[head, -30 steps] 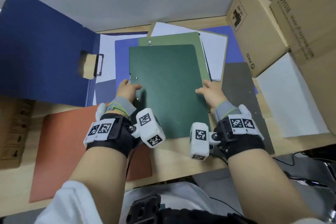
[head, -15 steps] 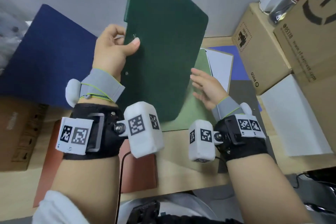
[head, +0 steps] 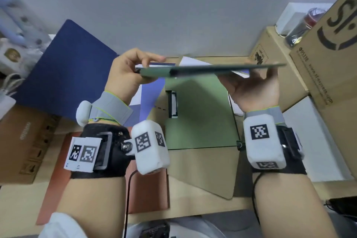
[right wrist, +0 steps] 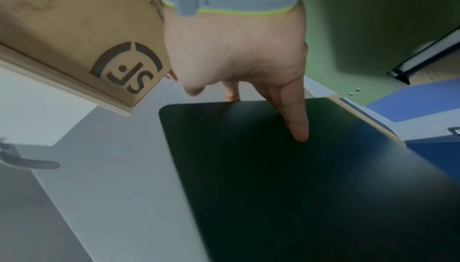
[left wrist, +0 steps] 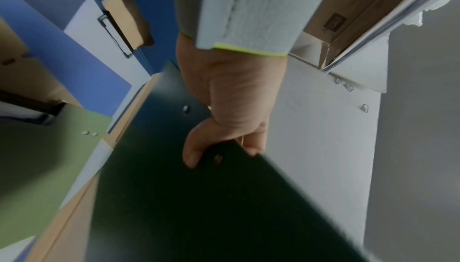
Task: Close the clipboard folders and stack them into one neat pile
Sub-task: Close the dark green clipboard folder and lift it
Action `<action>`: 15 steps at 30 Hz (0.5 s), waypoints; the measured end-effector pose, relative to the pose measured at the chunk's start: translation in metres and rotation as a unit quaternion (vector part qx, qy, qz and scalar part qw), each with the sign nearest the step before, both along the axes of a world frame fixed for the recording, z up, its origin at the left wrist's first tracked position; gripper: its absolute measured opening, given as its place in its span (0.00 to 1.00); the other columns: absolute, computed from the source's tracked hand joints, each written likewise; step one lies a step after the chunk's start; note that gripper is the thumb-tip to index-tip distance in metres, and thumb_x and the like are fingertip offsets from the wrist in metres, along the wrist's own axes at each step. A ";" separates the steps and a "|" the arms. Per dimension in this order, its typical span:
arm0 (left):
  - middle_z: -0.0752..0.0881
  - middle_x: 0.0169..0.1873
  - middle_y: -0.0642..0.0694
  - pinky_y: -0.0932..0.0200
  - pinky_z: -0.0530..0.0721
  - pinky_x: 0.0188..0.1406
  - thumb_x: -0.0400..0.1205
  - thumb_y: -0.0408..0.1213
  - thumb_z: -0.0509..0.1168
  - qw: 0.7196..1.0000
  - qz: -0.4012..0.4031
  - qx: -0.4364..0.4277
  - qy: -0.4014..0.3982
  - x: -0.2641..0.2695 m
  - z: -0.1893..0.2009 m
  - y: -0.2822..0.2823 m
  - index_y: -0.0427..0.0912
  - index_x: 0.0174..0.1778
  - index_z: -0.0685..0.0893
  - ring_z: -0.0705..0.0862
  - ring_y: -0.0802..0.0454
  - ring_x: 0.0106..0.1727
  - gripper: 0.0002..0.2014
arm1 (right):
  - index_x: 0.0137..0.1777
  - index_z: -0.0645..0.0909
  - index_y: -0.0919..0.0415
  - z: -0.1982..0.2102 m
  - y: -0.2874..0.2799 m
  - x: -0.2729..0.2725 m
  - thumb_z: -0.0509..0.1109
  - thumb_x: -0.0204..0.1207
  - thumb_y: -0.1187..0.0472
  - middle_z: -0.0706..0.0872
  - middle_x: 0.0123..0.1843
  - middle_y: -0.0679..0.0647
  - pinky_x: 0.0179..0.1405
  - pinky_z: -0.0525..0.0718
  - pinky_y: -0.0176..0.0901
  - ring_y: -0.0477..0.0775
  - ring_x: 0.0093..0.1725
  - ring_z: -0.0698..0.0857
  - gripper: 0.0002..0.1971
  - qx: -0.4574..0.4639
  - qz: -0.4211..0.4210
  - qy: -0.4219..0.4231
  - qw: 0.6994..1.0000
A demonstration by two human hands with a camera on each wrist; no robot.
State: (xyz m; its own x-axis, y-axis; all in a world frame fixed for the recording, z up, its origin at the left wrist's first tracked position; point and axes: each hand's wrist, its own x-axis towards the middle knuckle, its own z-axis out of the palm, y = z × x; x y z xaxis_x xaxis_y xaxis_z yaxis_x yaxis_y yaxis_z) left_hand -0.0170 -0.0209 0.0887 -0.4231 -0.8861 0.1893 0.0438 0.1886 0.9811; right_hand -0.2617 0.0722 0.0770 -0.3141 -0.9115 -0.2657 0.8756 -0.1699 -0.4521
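Note:
A dark green clipboard folder (head: pixel 212 68) hangs closed in the air, level and edge-on in the head view. My left hand (head: pixel 146 65) grips its left end, thumb under and fingers on top; the left wrist view shows that hand (left wrist: pixel 224 148) curled round the folder's edge (left wrist: pixel 199 207). My right hand (head: pixel 251 83) is palm-up beneath the right end, and its straight index finger (right wrist: pixel 296 124) lies along the dark underside (right wrist: pixel 298 187). Below, a light green folder (head: pixel 199 121) lies open on the table with its clip (head: pixel 172 104) showing.
A dark blue folder cover (head: pixel 63 75) stands open at the left. An orange folder (head: pixel 148 189) lies near the front edge. Cardboard boxes (head: pixel 328 63) crowd the right side with a white box (head: pixel 313 141) below them. Another cardboard box (head: pixel 23 141) sits at the left.
The dark green folder went from flat on the pile, to tilted upright in my left hand, to level in the air. My right hand moved under its right end.

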 end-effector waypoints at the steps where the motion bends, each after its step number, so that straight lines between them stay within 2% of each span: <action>1: 0.89 0.49 0.60 0.63 0.80 0.51 0.64 0.17 0.66 1.000 0.020 0.001 -0.001 0.002 -0.007 -0.002 0.55 0.20 0.77 0.85 0.59 0.48 0.23 | 0.39 0.75 0.58 -0.003 0.001 -0.003 0.61 0.75 0.40 0.87 0.40 0.59 0.43 0.90 0.55 0.61 0.40 0.90 0.20 -0.009 -0.002 -0.003 1.000; 2: 0.85 0.60 0.57 0.60 0.78 0.60 0.62 0.22 0.69 0.999 0.040 0.008 -0.012 0.005 -0.013 -0.005 0.55 0.20 0.77 0.84 0.56 0.57 0.19 | 0.35 0.74 0.57 -0.007 0.003 -0.007 0.71 0.68 0.46 0.85 0.35 0.53 0.44 0.89 0.48 0.57 0.39 0.89 0.15 -0.015 0.001 0.008 1.000; 3: 0.81 0.67 0.51 0.57 0.73 0.68 0.61 0.25 0.71 0.999 0.041 0.023 -0.027 0.007 -0.018 -0.006 0.55 0.22 0.79 0.79 0.54 0.68 0.16 | 0.34 0.74 0.55 -0.011 0.006 -0.010 0.78 0.58 0.52 0.83 0.36 0.50 0.45 0.86 0.43 0.55 0.41 0.87 0.15 -0.019 0.013 0.035 0.999; 4: 0.80 0.68 0.46 0.53 0.69 0.75 0.60 0.27 0.72 0.998 0.021 0.050 -0.041 0.008 -0.022 -0.006 0.55 0.24 0.81 0.72 0.50 0.77 0.14 | 0.34 0.75 0.55 -0.015 0.009 -0.014 0.81 0.50 0.56 0.82 0.40 0.50 0.46 0.84 0.40 0.54 0.45 0.85 0.18 -0.016 0.034 0.070 0.997; 5: 0.80 0.66 0.45 0.50 0.67 0.78 0.62 0.26 0.72 0.995 -0.011 0.083 -0.047 0.011 -0.028 -0.005 0.54 0.26 0.84 0.66 0.49 0.81 0.14 | 0.35 0.77 0.54 -0.019 0.012 -0.016 0.80 0.47 0.58 0.81 0.43 0.50 0.44 0.83 0.39 0.54 0.48 0.84 0.18 -0.005 0.048 0.098 0.994; 6: 0.81 0.65 0.46 0.52 0.70 0.76 0.66 0.20 0.68 0.990 -0.036 0.126 -0.054 0.014 -0.034 -0.005 0.53 0.28 0.88 0.67 0.53 0.81 0.18 | 0.36 0.77 0.53 -0.022 0.016 -0.016 0.78 0.50 0.60 0.80 0.45 0.50 0.40 0.83 0.38 0.54 0.48 0.83 0.16 0.005 0.055 0.113 0.992; 7: 0.81 0.63 0.48 0.60 0.77 0.68 0.71 0.15 0.61 0.983 -0.055 0.169 -0.056 0.016 -0.038 -0.005 0.52 0.30 0.90 0.72 0.60 0.76 0.25 | 0.38 0.76 0.53 -0.027 0.019 -0.018 0.74 0.58 0.62 0.81 0.45 0.50 0.36 0.84 0.36 0.53 0.47 0.85 0.11 0.014 0.051 0.122 0.991; 8: 0.82 0.59 0.51 0.68 0.83 0.55 0.75 0.12 0.55 0.973 -0.066 0.213 -0.054 0.018 -0.042 -0.003 0.52 0.32 0.91 0.78 0.66 0.68 0.30 | 0.39 0.74 0.53 -0.030 0.023 -0.018 0.66 0.67 0.65 0.84 0.43 0.48 0.33 0.84 0.36 0.52 0.44 0.87 0.06 0.027 0.051 0.134 0.989; 9: 0.82 0.56 0.54 0.71 0.85 0.45 0.78 0.12 0.52 0.965 -0.068 0.248 -0.047 0.019 -0.045 -0.003 0.51 0.37 0.91 0.81 0.67 0.61 0.31 | 0.41 0.73 0.52 -0.033 0.026 -0.018 0.57 0.73 0.67 0.87 0.41 0.47 0.32 0.85 0.36 0.50 0.41 0.88 0.08 0.054 0.055 0.156 0.985; 10: 0.81 0.54 0.55 0.71 0.86 0.40 0.80 0.14 0.52 0.958 -0.063 0.275 -0.048 0.019 -0.049 -0.004 0.51 0.45 0.89 0.82 0.65 0.56 0.28 | 0.43 0.73 0.51 -0.036 0.028 -0.018 0.52 0.75 0.70 0.90 0.41 0.46 0.32 0.87 0.37 0.50 0.39 0.90 0.13 0.081 0.068 0.182 0.978; 12: 0.73 0.62 0.52 0.65 0.87 0.44 0.81 0.18 0.55 0.943 -0.045 0.323 -0.070 0.019 -0.060 -0.007 0.47 0.66 0.78 0.81 0.61 0.52 0.24 | 0.48 0.73 0.48 -0.046 0.030 -0.017 0.49 0.76 0.77 0.92 0.41 0.47 0.33 0.89 0.42 0.50 0.37 0.91 0.21 0.110 0.102 0.228 0.962; 13: 0.69 0.68 0.48 0.61 0.86 0.48 0.81 0.19 0.57 0.935 -0.035 0.342 -0.086 0.019 -0.067 -0.009 0.46 0.73 0.71 0.81 0.59 0.51 0.26 | 0.50 0.73 0.47 -0.053 0.031 -0.015 0.49 0.75 0.80 0.92 0.41 0.47 0.33 0.89 0.43 0.50 0.36 0.91 0.25 0.118 0.114 0.247 0.955; 14: 0.68 0.70 0.45 0.56 0.84 0.51 0.81 0.20 0.59 0.928 -0.024 0.360 -0.096 0.019 -0.077 -0.011 0.45 0.77 0.65 0.81 0.56 0.50 0.29 | 0.54 0.73 0.46 -0.059 0.032 -0.014 0.50 0.74 0.82 0.92 0.42 0.48 0.33 0.90 0.43 0.50 0.36 0.91 0.28 0.122 0.126 0.263 0.949; 15: 0.73 0.67 0.43 0.53 0.83 0.49 0.81 0.22 0.60 0.918 -0.014 0.383 -0.102 0.019 -0.085 -0.012 0.45 0.78 0.64 0.81 0.52 0.48 0.30 | 0.57 0.72 0.44 -0.065 0.033 -0.014 0.55 0.71 0.83 0.91 0.47 0.49 0.33 0.90 0.43 0.49 0.38 0.91 0.30 0.123 0.135 0.273 0.944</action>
